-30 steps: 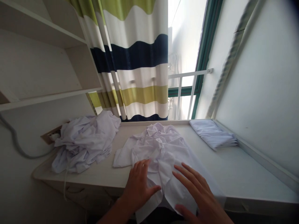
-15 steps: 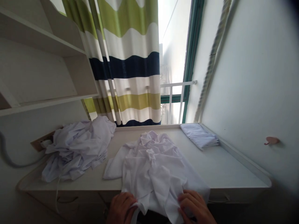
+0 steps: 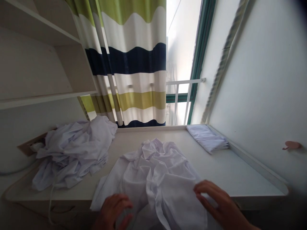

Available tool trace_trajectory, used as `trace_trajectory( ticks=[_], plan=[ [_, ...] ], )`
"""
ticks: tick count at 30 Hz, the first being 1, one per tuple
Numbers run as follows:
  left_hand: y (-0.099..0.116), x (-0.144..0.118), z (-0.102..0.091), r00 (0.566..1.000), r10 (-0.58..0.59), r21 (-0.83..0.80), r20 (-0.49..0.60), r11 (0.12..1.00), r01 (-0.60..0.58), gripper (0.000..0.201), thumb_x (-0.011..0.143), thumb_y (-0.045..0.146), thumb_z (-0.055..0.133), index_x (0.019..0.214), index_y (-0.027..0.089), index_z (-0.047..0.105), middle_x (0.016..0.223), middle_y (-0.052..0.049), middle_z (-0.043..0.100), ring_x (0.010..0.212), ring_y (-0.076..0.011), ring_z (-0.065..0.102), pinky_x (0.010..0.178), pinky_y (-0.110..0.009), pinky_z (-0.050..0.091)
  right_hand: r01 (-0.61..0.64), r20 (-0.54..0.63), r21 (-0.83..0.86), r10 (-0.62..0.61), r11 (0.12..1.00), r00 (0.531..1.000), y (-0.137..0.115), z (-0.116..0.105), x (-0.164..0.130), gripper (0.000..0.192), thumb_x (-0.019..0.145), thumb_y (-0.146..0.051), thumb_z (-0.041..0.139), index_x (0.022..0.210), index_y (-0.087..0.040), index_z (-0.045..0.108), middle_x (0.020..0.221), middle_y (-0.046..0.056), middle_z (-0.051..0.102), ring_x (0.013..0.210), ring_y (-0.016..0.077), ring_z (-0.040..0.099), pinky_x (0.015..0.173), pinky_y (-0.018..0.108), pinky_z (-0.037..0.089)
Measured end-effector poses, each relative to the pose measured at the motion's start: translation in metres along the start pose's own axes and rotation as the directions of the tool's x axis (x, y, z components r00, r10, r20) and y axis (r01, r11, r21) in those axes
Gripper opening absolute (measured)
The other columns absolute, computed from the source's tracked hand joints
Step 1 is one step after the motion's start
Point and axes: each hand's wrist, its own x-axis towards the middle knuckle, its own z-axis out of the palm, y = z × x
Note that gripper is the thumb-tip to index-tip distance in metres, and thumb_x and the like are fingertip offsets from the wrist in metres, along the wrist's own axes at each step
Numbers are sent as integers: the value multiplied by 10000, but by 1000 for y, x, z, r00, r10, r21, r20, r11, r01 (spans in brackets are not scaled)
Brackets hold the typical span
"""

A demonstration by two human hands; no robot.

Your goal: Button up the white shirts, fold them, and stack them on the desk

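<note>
Creases (image 3: 155,151) look like the main hazard: the white garment (image 3: 175,191) lies rumpled on the desk (image 3: 247,182), its far end, at 12 o'clock, bunched into folds that could set if flattened as they are. Its near end, at 6 o'clock, runs past the desk edge, so its own weight might drag it downward. At its 8 o'clock the left hand (image 3: 110,209) is curled, thumb and fingers apart; blur there makes it hard to say whether it touches the fabric. The right hand (image 3: 222,201), at 4 o'clock, has its thumb parted from bent fingers by the garment's edge; a pull from one side alone could skew the cloth. At 10 o'clock a loose heap (image 3: 79,150) has a white cord (image 3: 50,204) hanging from its near side, which a tug might snag. A wide sweep toward 2 o'clock could disturb the folded stack (image 3: 207,137).
</note>
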Motion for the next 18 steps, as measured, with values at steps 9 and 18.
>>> trace_trajectory(
  ticks=[9, 18],
  plan=[
    [-70, 219, 46, 931, -337, 214, 144, 929, 303, 533, 797, 412, 659, 1288, 222, 576, 1349, -138, 574, 1240, -337, 510, 941, -437, 440, -394, 133, -262, 438, 881, 889, 96, 56, 198, 641, 790, -249, 695, 1403, -285, 509, 1534, 99, 440, 1390, 335, 389, 1102, 558, 290],
    [-99, 261, 44, 934, -350, -42, 66, 935, 353, 265, 892, 392, 508, 747, 198, 617, 791, -54, 675, 806, -219, 612, 767, -309, 421, -527, 4, 69, 528, 847, 849, 128, 47, 232, 260, 885, -344, 488, 799, -170, 661, 890, 87, 708, 884, 224, 615, 814, 317, 432]
  ],
)
